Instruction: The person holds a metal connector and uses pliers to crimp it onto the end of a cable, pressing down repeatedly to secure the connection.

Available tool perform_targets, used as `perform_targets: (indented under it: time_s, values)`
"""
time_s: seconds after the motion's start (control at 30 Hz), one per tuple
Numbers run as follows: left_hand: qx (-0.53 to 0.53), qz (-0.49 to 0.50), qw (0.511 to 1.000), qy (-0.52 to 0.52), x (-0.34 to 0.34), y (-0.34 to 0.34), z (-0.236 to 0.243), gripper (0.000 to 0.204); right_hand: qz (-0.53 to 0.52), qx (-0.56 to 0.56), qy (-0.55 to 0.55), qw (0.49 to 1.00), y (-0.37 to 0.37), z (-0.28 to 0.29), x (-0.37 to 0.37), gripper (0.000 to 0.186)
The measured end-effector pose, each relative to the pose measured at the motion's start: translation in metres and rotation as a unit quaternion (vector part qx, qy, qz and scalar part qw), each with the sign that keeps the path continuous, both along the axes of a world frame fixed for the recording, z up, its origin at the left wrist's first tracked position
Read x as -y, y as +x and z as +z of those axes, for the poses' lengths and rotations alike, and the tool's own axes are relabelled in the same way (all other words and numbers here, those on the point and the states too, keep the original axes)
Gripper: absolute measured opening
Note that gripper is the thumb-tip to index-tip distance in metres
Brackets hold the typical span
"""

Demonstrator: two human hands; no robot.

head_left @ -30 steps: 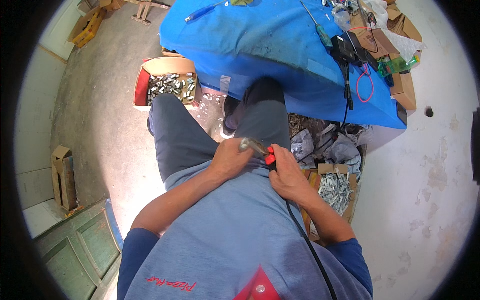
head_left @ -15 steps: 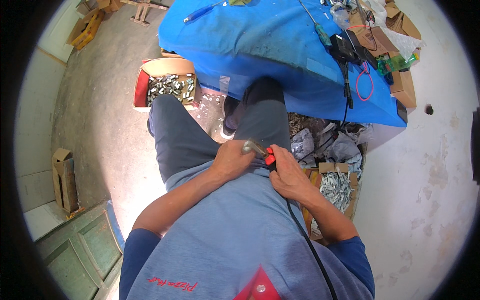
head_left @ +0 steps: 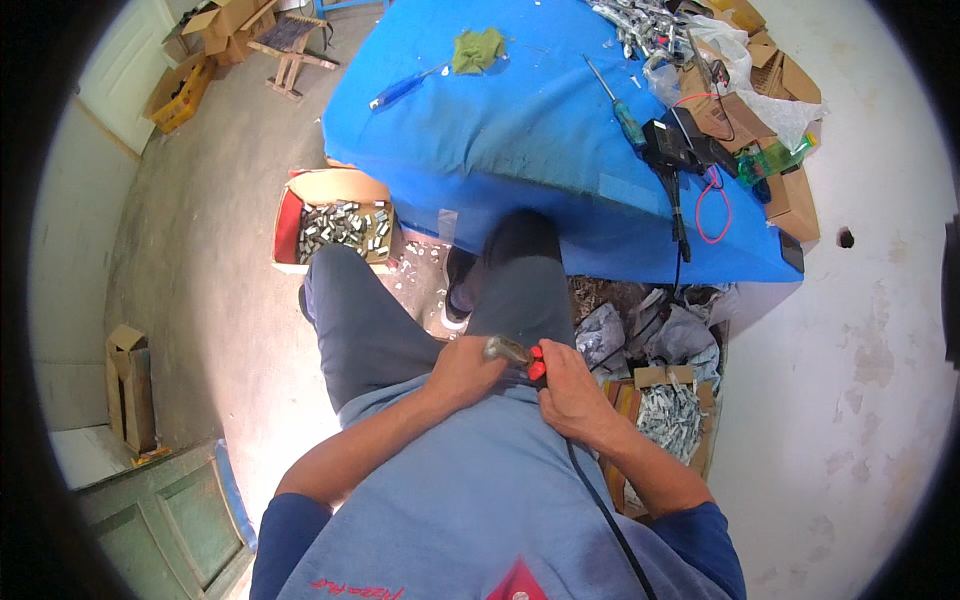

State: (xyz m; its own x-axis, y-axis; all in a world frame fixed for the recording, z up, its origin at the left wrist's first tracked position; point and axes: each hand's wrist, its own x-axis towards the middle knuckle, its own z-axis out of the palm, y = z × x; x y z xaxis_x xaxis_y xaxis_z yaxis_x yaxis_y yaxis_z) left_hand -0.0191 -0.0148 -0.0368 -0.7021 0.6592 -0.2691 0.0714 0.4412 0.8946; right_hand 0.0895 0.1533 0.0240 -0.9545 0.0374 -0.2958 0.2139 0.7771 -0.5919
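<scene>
Both hands are together in front of my waist, above my lap. My left hand (head_left: 466, 372) is closed around a curved, silvery metal piece (head_left: 508, 349), whose rounded end shows above the fingers. In my right hand (head_left: 577, 392) is a red-and-black corded tool (head_left: 537, 363), its red part up against the metal piece. Its exact kind is hidden by the fingers. A black cord (head_left: 598, 490) trails from below the right hand along my shirt to the lower edge.
Ahead stands a blue-covered table (head_left: 480, 130) bearing two screwdrivers, a green cloth (head_left: 478, 50), a black power adapter (head_left: 668, 145) and a heap of metal parts (head_left: 645, 30). A box of small metal pieces (head_left: 335, 180) sits left of my knee. Another box with silvery strips (head_left: 670, 418) is by my right elbow.
My view has tilted upward, so more of the table's far side shows and things sit lower in the picture. Both hands keep their hold, with little visible movement.
</scene>
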Motion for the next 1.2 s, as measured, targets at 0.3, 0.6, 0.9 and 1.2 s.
perform_targets:
  time_s: [0.3, 0.6, 0.9, 1.2]
  values:
    - [0.022, 0.009, 0.998, 0.051, -0.001, 0.001, 0.011, 0.025, 0.012, -0.011, 0.029, 0.999, 0.005, -0.012, -0.001, 0.064]
    - [-0.005, -0.007, 0.999, 0.053, 0.0, 0.0, 0.0, 0.025, 0.03, -0.043, 0.057, 0.997, -0.001, -0.006, -0.001, 0.048]
    - [-0.03, -0.034, 0.999, 0.03, 0.002, -0.001, 0.003, 0.024, 0.011, -0.118, -0.003, 0.993, 0.003, -0.026, -0.004, 0.046]
    - [0.004, -0.02, 0.999, 0.031, 0.005, -0.001, 0.0, 0.03, 0.03, -0.087, 0.018, 0.996, 0.001, -0.032, -0.004, 0.038]
